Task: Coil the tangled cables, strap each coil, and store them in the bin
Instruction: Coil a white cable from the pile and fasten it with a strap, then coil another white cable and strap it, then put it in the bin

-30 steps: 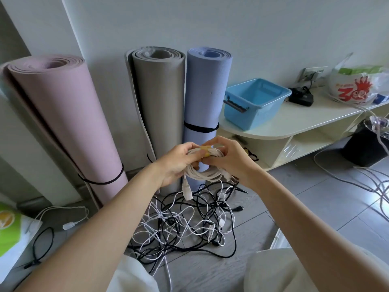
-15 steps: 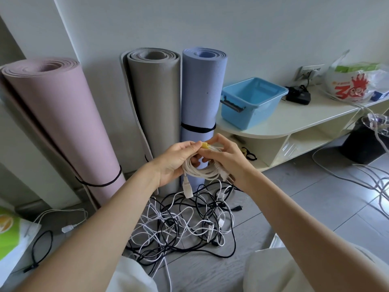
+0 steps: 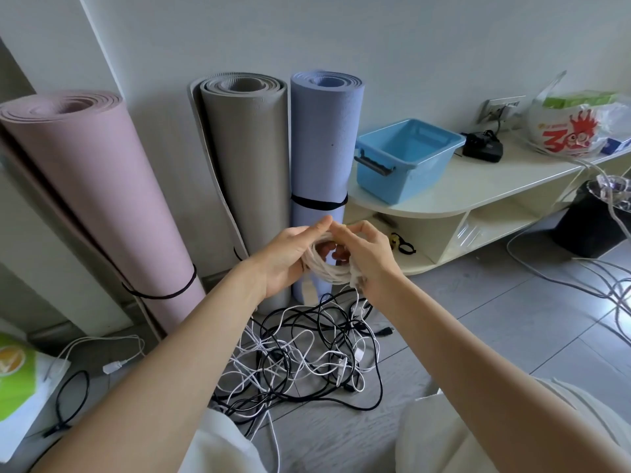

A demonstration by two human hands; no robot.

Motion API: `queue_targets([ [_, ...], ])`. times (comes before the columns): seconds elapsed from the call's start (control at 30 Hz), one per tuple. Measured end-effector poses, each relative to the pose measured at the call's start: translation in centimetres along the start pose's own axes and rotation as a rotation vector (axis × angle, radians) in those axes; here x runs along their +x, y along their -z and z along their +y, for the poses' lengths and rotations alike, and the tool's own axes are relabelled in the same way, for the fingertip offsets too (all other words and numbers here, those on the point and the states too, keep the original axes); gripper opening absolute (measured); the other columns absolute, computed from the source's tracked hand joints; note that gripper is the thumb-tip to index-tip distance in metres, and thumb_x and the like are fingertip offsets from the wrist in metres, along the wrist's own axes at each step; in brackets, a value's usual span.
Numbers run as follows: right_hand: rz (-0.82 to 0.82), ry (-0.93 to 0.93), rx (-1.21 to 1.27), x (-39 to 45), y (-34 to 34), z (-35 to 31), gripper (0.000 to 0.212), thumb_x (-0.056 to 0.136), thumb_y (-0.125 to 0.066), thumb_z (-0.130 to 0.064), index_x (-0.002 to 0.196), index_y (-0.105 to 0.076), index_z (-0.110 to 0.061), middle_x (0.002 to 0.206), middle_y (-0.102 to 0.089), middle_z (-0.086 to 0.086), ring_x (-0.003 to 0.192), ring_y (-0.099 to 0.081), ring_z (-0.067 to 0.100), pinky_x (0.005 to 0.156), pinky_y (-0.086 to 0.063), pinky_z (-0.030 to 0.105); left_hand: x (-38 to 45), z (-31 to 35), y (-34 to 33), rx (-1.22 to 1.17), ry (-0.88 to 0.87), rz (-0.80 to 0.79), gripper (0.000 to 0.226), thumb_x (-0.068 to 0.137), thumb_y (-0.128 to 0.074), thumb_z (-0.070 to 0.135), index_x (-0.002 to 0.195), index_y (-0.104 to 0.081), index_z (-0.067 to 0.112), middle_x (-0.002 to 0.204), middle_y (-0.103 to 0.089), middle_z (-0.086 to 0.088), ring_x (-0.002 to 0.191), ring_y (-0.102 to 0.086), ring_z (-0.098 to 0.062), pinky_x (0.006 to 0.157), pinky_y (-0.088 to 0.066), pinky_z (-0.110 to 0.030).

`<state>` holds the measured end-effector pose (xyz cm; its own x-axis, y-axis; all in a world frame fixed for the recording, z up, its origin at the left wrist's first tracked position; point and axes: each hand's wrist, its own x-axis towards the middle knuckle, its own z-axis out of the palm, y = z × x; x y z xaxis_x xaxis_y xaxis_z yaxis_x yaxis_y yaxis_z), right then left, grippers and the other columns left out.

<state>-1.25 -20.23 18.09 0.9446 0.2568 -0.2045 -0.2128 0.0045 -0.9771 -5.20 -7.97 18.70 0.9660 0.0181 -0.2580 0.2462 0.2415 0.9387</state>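
A coiled white cable is held in the air between both hands, in front of the blue mat. My left hand grips the coil's left side and my right hand grips its right side, with the fingertips of both meeting at the top of the coil. A yellow strap shown earlier is now hidden by the fingers. Below the hands, a tangle of black and white cables lies on the floor. The light blue bin stands empty on the low shelf to the right.
Three rolled mats lean on the wall: pink, grey, blue. The cream shelf unit carries a black charger and a plastic bag. More loose cables cross the tiled floor at right. A black bin stands there too.
Both hands have turned the coil so its loop faces me; the yellow strap and the hanging white plug are no longer visible. The view has shifted slightly.
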Motion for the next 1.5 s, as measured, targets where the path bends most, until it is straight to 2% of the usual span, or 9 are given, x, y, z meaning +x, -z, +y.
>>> queue_targets([
  [0.13,0.000,-0.027,0.165,1.0,1.3,-0.3,0.024,0.095,-0.051,-0.027,0.091,-0.049,-0.004,0.061,-0.055,0.006,0.043,-0.049,0.017,0.051,-0.040,0.031,0.5,-0.5,-1.0,0.090,0.045,0.064,0.034,0.086,-0.062,0.023,0.117,-0.049,0.016,0.109,-0.061,-0.009,0.091,-0.059,-0.021,0.081,-0.049,-0.034],
  [0.23,-0.147,-0.006,0.203,1.4,2.3,-0.9,0.025,0.096,-0.050,-0.022,0.104,-0.050,0.001,0.083,-0.056,0.014,0.071,-0.055,0.019,0.067,-0.049,0.035,1.3,-0.1,-1.3,-0.043,0.028,0.083,0.026,0.092,-0.054,0.010,0.117,-0.047,0.011,0.097,-0.062,-0.011,0.082,-0.062,-0.021,0.070,-0.057,-0.034],
  [0.37,-0.105,0.112,-0.215,2.5,4.1,-3.0,0.025,0.090,-0.059,-0.015,0.114,-0.055,-0.008,0.095,-0.062,0.009,0.081,-0.059,0.017,0.072,-0.049,0.024,2.7,1.9,-1.8,-0.019,-0.043,0.118,0.011,0.093,-0.050,0.003,0.101,-0.051,0.011,0.091,-0.060,-0.010,0.075,-0.061,-0.019,0.058,-0.058,-0.029],
  [0.53,0.097,0.205,-0.414,8.4,6.3,-8.6,0.017,0.078,-0.074,-0.021,0.093,-0.067,-0.020,0.105,-0.067,0.014,0.094,-0.066,0.029,0.086,-0.054,0.045,7.8,6.8,-4.9,0.099,-0.160,0.228,0.015,0.094,-0.053,0.009,0.108,-0.052,0.006,0.097,-0.058,-0.009,0.073,-0.058,-0.014,0.055,-0.056,-0.025],
  [0.73,0.424,0.307,-0.522,17.5,8.0,-14.5,0.009,0.085,-0.062,-0.013,0.093,-0.063,-0.015,0.103,-0.063,0.015,0.102,-0.061,0.032,0.088,-0.051,0.043,15.9,10.6,-7.7,0.472,-0.340,0.347,0.027,0.099,-0.041,0.027,0.080,-0.053,0.014,0.080,-0.058,-0.011,0.082,-0.061,-0.033,0.080,-0.053,-0.041],
  [0.83,0.485,0.278,-0.713,21.4,9.0,-14.4,0.022,0.088,-0.049,-0.002,0.105,-0.062,-0.003,0.110,-0.060,0.017,0.106,-0.056,0.033,0.090,-0.049,0.040,18.0,9.9,-8.0,0.980,-0.385,0.310,0.030,0.096,-0.037,0.008,0.120,-0.054,0.006,0.111,-0.060,-0.021,0.104,-0.055,-0.037,0.077,-0.041,-0.033],
  [0.93,0.485,0.221,-0.909,24.7,9.9,-12.8,0.027,0.087,-0.047,-0.003,0.111,-0.061,0.000,0.117,-0.059,0.020,0.106,-0.057,0.036,0.086,-0.046,0.037,20.4,8.7,-7.9,1.172,-0.380,0.286,0.036,0.094,-0.037,0.004,0.128,-0.047,0.001,0.127,-0.053,-0.020,0.114,-0.050,-0.035,0.080,-0.036,-0.029],
  [1.27,0.280,0.252,-1.386,25.7,9.4,-11.1,0.031,0.087,-0.042,0.007,0.115,-0.054,0.007,0.118,-0.056,0.024,0.110,-0.054,0.040,0.077,-0.043,0.038,21.9,6.3,-6.9,1.287,-0.421,0.283,0.039,0.089,-0.038,-0.001,0.124,-0.053,0.001,0.133,-0.050,-0.015,0.119,-0.048,-0.031,0.095,-0.036,-0.031],
  [1.5,0.472,0.555,-0.929,19.8,8.9,-9.4,0.032,0.083,-0.036,-0.010,0.085,-0.068,-0.001,0.090,-0.068,0.020,0.086,-0.060,0.037,0.073,-0.049,0.039,15.6,3.3,-4.4,1.248,-0.285,0.233,0.039,0.093,-0.035,0.006,0.128,-0.053,0.008,0.135,-0.051,-0.011,0.123,-0.046,-0.027,0.099,-0.035,-0.029],
])
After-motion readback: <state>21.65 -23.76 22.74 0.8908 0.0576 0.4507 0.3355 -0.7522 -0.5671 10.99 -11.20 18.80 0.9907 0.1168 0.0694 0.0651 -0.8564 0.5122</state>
